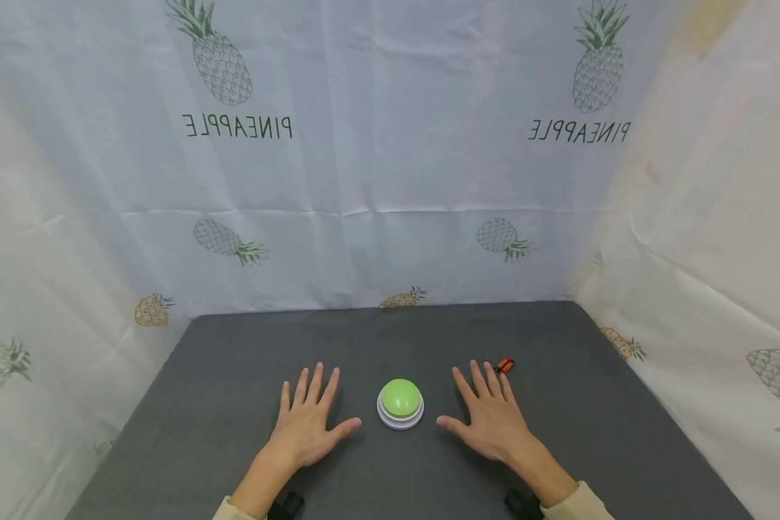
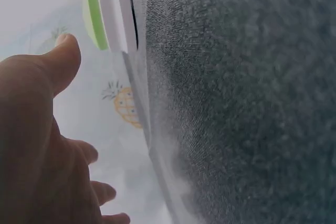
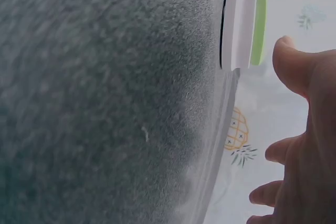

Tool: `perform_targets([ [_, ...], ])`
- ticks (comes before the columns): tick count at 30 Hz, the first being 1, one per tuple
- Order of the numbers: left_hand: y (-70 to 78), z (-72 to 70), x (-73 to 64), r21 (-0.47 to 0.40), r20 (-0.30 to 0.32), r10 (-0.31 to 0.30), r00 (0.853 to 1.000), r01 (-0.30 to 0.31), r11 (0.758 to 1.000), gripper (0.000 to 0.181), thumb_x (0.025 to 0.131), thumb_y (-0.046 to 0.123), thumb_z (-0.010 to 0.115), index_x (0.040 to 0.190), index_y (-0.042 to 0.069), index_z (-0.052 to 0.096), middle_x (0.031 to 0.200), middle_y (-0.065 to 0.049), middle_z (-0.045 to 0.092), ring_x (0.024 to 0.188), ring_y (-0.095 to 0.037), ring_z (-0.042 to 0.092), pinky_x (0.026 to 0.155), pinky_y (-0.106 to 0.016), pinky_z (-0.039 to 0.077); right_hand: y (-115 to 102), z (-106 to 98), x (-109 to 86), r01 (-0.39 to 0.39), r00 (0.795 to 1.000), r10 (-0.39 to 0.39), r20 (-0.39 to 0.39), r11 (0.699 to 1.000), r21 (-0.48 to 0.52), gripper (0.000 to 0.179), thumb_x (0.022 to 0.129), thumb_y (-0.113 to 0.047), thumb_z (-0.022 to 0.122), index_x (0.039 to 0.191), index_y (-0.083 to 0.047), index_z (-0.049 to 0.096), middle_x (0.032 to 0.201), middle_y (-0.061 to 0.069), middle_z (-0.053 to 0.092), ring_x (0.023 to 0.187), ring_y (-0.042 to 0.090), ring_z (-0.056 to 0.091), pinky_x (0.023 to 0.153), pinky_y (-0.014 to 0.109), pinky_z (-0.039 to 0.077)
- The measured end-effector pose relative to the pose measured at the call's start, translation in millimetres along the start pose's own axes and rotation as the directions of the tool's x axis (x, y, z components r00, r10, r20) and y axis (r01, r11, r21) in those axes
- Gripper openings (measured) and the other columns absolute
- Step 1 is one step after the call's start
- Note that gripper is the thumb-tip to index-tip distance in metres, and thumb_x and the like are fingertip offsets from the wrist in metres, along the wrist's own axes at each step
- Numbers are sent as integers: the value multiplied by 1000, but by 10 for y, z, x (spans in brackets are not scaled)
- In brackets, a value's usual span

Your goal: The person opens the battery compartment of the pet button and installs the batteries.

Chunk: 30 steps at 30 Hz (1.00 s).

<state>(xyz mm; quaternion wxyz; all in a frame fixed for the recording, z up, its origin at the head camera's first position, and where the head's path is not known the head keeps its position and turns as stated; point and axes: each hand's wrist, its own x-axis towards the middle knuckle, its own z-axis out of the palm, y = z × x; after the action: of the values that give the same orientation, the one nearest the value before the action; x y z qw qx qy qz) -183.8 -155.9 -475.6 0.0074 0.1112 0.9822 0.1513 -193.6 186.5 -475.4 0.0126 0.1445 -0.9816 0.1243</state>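
Observation:
A round push button (image 1: 401, 399) with a green dome on a white base sits on the dark table, between the two hands. To its left is my left hand (image 1: 307, 426), palm down with fingers spread and thumb pointing at the button. My right hand (image 1: 490, 421) mirrors it on the other side, also spread and holding nothing. Both wrist views show the button (image 2: 107, 14) side-on, apart from the thumbs. Just beyond the right fingertips lie small red and black batteries (image 1: 505, 365); their exact number is hard to tell.
The dark grey cloth-covered table (image 1: 266, 347) is enclosed by white curtains (image 1: 390, 166) printed with pineapples at the back and both sides. A black wrist strap piece (image 1: 287, 505) shows beneath the left wrist, another (image 1: 522, 503) beneath the right.

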Motion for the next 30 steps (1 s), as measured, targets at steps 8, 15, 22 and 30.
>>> perform_targets([
  [8,30,26,55,-44,-23,37,999,-38,998,90,96,66,54,162,13,24,168,-20,13,153,-44,6,119,-65,2,-46,40,76,22,1000,-23,19,999,34,91,93,-68,57,160,-14,31,164,24,22,152,46,10,119,64,9],
  [15,84,75,133,-125,-54,103,993,-109,986,83,99,56,58,161,10,28,165,-24,19,152,-45,14,119,-64,11,-100,65,184,16,999,-21,38,992,122,91,91,-66,62,159,-12,35,162,24,28,151,45,17,119,63,16],
  [22,176,98,233,-230,-61,118,991,-129,965,80,99,55,59,159,9,33,162,-24,28,148,-45,26,115,-64,25,-192,112,288,16,998,-31,58,970,241,91,88,-62,70,156,-11,40,159,20,37,148,42,29,113,62,30],
  [30,276,132,338,-360,-40,129,991,-134,923,74,97,48,66,154,6,42,156,-20,39,144,-42,37,110,-63,34,-269,106,373,70,989,-120,90,899,433,82,89,-46,77,151,-4,45,151,19,47,140,42,42,109,62,35],
])
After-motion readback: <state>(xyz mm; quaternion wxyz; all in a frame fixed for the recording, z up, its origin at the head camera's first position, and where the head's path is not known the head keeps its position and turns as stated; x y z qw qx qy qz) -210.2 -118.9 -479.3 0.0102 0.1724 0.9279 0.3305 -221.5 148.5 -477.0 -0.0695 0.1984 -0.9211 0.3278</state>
